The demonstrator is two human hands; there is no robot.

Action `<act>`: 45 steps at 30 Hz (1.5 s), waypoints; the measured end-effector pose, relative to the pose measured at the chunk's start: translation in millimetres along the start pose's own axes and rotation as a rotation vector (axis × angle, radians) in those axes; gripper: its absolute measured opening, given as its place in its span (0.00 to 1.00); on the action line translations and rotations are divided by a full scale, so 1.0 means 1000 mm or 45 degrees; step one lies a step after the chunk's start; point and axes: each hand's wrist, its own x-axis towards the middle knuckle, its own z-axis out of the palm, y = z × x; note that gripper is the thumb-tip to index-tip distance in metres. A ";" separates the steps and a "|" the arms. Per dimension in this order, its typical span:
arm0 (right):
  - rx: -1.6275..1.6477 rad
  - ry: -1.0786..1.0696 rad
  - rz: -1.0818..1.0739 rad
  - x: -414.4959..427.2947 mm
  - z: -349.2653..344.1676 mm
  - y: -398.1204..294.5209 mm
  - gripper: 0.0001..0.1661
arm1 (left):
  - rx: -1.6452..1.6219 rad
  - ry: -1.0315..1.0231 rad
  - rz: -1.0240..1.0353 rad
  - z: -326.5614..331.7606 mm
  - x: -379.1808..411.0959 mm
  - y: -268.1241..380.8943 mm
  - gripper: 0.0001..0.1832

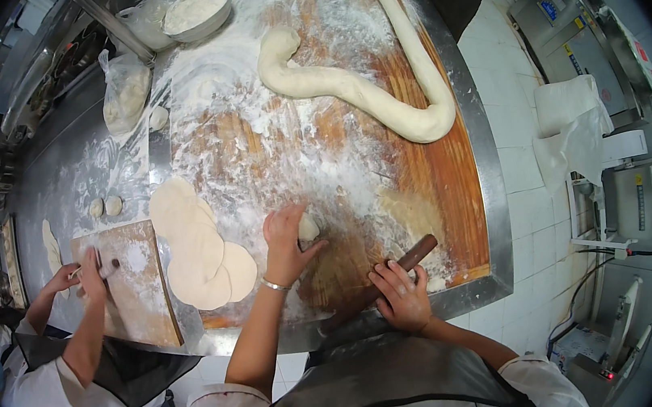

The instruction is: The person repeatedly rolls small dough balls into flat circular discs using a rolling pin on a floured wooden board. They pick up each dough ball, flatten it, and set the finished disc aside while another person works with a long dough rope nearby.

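My left hand is curved beside a small dough piece on the floured wooden board. The thumb and fingers are spread around that piece; whether they touch it I cannot tell. Under my right hand is a dark wooden rolling pin, which lies at a slant near the board's front edge, with my fingers over it. Left of my left hand, several thin round dough wrappers overlap in a stack. A long thick dough rope bends across the far right of the board.
A co-worker's hands work with a small rolling pin on a separate board at left. At the back stand a bowl of flour and a plastic bag of dough. A metal rim edges the table.
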 end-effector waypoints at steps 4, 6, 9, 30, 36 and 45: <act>0.015 0.005 -0.031 0.002 0.000 0.002 0.35 | -0.071 -0.071 0.074 0.013 -0.004 -0.020 0.34; 0.006 -0.011 -0.027 0.001 0.003 0.006 0.35 | -0.242 -0.070 -0.019 0.010 0.001 -0.016 0.31; 0.010 0.005 -0.013 -0.001 0.004 0.006 0.35 | -0.350 -0.031 -0.125 -0.013 0.025 0.014 0.28; 0.123 0.005 -0.067 0.006 -0.012 0.008 0.34 | 0.385 -0.169 -0.209 0.001 0.026 -0.023 0.31; -0.146 0.082 0.118 0.038 -0.004 0.004 0.33 | -0.301 -0.475 -0.263 0.004 -0.016 0.035 0.25; -0.081 0.076 0.121 0.139 0.023 -0.005 0.33 | -0.305 -0.342 -0.229 0.016 -0.033 0.045 0.19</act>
